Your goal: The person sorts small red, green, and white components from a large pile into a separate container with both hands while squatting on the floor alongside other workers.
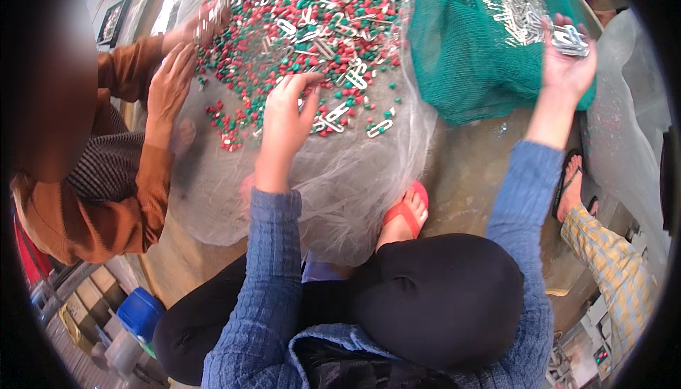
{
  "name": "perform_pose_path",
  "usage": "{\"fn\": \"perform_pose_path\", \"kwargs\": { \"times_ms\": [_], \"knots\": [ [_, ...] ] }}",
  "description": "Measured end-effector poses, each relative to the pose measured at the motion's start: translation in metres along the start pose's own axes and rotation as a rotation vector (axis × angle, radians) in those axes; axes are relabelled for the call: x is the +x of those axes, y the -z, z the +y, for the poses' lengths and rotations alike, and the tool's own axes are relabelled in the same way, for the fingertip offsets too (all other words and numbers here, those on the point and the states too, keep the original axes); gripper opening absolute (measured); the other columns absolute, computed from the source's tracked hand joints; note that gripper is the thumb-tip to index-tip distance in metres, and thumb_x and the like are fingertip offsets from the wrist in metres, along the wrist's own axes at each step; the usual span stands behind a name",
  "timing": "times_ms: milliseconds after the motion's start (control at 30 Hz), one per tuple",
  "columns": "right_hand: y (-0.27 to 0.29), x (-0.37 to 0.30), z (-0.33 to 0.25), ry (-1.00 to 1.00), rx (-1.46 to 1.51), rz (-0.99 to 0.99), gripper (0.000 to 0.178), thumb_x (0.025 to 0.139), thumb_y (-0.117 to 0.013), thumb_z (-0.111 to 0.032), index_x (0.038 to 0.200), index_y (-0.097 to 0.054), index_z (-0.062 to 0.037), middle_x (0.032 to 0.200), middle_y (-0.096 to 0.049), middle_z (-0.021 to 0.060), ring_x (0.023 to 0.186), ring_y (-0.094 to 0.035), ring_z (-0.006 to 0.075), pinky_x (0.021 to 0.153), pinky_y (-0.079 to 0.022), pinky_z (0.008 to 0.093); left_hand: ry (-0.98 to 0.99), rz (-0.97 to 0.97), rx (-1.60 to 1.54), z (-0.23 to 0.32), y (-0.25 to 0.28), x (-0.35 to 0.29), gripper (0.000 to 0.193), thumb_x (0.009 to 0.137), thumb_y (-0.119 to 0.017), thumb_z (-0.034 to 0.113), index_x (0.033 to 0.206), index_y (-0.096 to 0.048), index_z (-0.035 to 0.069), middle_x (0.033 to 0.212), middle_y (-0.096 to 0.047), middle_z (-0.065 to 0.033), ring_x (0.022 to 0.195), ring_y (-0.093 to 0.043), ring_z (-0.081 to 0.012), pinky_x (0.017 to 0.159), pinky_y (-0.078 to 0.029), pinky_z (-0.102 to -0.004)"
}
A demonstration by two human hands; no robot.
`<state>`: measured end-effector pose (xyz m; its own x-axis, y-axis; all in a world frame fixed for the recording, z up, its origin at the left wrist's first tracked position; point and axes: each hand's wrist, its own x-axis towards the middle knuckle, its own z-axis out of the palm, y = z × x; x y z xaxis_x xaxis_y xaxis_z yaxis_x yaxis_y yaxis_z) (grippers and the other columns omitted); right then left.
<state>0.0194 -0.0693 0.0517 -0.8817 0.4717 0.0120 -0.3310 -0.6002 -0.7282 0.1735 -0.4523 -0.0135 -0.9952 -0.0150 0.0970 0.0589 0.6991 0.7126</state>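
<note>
In the right hand (pixel 569 70), palm up, gripping a small stack of silver, oblong metal links (pixel 570 41) over the edge of a green mesh net (pixel 461 70), probably bunching them to avoid dropping any; with the left hand (pixel 289 109), hovering with bent fingers over the near part of a loose spread of small red, green and pale pieces (pixel 333 6), showing too little to tell whether pinching anything; finding further silver links scattered through that spread, and many more lying heaped on the net, presumably for keeping together; noticing sheer whitish netting (pixel 340 197) lying beneath the spread, likely for containing loose pieces; seeing a co-worker's hand (pixel 170 80) in a rust-brown sleeve (pixel 157 183) resting beside the spread's left edge.
</note>
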Motion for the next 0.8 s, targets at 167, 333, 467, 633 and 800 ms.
{"fn": "perform_pose_path", "kwargs": {
  "times_ms": [167,333,467,633,800],
  "knots": [
    [0.021,-0.017,0.035,1.065,-1.433,0.083,0.043,0.085,-0.062,-0.026,0.112,-0.051,0.006,0.112,-0.056,0.0179,0.106,-0.052,0.0276,0.093,-0.04,0.0385,0.237,-0.124,0.062,-0.042,-0.02,-0.02,0.019,0.076,-0.067,0.017,0.092,-0.064,0.008,0.083,-0.061,-0.0078,0.074,-0.06,-0.0237,0.068,-0.047,-0.0331],
    [0.015,-0.15,0.127,0.174,-1.299,-1.155,0.016,0.077,-0.066,-0.018,0.09,-0.063,-0.0094,0.089,-0.059,0.0094,0.084,-0.061,0.0251,0.074,-0.049,0.0337,0.215,-0.102,0.329,-0.046,-0.089,-0.042,0.024,0.072,-0.072,0.017,0.09,-0.06,0.008,0.091,-0.055,-0.0102,0.091,-0.054,-0.0284,0.078,-0.045,-0.0392],
    [0.049,-0.195,0.151,0.155,-1.635,-1.456,0.02,0.072,-0.07,-0.02,0.086,-0.06,-0.01,0.086,-0.054,0.0064,0.088,-0.057,0.0237,0.077,-0.043,0.0378,0.081,0.123,0.102,-0.068,-0.079,-0.035,0.02,0.074,-0.07,0.01,0.083,-0.053,0.004,0.082,-0.056,-0.0095,0.073,-0.057,-0.022,0.067,-0.047,-0.0351],
    [0.052,-0.202,0.149,0.059,-1.809,-1.615,0.033,0.067,-0.072,-0.021,0.095,-0.059,-0.0121,0.091,-0.055,0.0042,0.094,-0.054,0.0222,0.081,-0.038,0.0385,0.418,0.037,-0.264,-0.066,-0.034,-0.027,0.019,0.078,-0.067,0.007,0.092,-0.054,0.003,0.076,-0.057,-0.0019,0.066,-0.055,-0.0078,0.06,-0.045,-0.024],
    [0.045,-0.194,0.154,-0.199,-1.602,-1.506,0.025,0.07,-0.069,-0.017,0.091,-0.059,-0.0103,0.089,-0.059,0.0048,0.089,-0.059,0.0211,0.079,-0.041,0.0384,-0.018,-0.273,0.156,-0.061,-0.036,-0.033,0.029,0.07,-0.073,0.016,0.098,-0.065,0.012,0.08,-0.057,-0.0072,0.073,-0.058,-0.0215,0.068,-0.048,-0.0325]
  ]
}}
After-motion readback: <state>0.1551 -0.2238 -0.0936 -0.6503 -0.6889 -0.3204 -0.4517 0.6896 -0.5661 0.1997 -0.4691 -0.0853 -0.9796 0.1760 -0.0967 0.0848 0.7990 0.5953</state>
